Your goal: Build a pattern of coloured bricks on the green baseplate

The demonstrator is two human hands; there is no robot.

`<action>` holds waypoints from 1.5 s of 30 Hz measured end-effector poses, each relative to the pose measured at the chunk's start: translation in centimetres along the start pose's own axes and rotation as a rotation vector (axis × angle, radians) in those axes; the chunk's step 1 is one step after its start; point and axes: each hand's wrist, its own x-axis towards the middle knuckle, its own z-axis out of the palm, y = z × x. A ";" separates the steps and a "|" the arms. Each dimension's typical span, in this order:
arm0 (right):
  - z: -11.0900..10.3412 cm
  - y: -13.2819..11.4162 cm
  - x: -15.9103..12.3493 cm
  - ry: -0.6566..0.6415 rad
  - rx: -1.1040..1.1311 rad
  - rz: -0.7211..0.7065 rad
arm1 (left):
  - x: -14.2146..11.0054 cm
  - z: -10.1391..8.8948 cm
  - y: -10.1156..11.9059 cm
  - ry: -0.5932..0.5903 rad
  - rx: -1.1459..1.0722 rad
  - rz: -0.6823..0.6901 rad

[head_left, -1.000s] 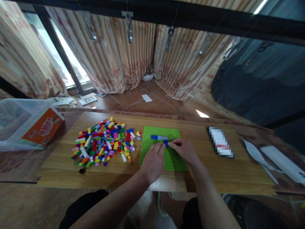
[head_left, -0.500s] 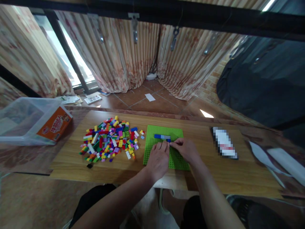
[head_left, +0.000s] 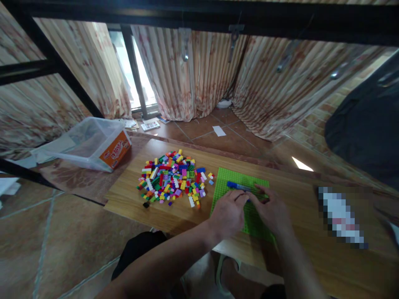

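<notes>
I count one left hand (head_left: 229, 211), one right hand (head_left: 274, 211) and one green baseplate (head_left: 253, 220). Over on the left are one clear bin (head_left: 116, 150) and one brick heap (head_left: 174, 179), too jumbled to number.

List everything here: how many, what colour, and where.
Table: 1, wood-brown, centre
Baseplate: 1, green, on the table
Brick row: 1, blue and greyish, on the baseplate
Loose bricks: many, mixed colours, left of the baseplate
Blurred-out object: 1, whitish, table's right part
Bin: 1, clear and orange, left of the table
Papers: several, mostly white, beyond the table
Curtains: several, cream and reddish, background
Clips: at least four, silvery, hanging up top
Bar: 1, dark, across the top
Left hand: 1, bare, over the baseplate
Right hand: 1, bare, over the baseplate
</notes>
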 end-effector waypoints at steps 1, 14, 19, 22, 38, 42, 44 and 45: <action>0.3 -0.1 -0.1 -0.017 -0.020 -0.038 | 0.1 -0.2 -0.1 0.022 -0.023 -0.005; 1.5 1.0 0.5 0.013 -0.105 -0.142 | 2.2 -6.7 -5.6 0.272 0.225 -0.274; 2.1 0.9 1.0 0.007 -0.046 -0.187 | 2.4 -8.3 -7.6 0.235 0.341 -0.341; 2.2 1.0 1.4 0.013 -0.048 -0.203 | 2.2 -8.7 -7.8 0.218 0.369 -0.357; 1.8 1.8 2.1 -0.021 -0.138 -0.146 | 0.2 -15.5 -10.1 0.321 0.236 -0.500; 1.4 1.3 2.0 -0.022 -0.138 -0.042 | -1.3 -18.4 -12.1 0.102 0.193 -0.398; 1.3 0.9 2.0 -0.017 -0.137 -0.006 | -1.7 -18.8 -12.5 0.040 0.248 -0.385; 1.2 0.8 2.1 -0.010 -0.139 0.000 | -1.8 -18.7 -12.6 0.017 0.280 -0.382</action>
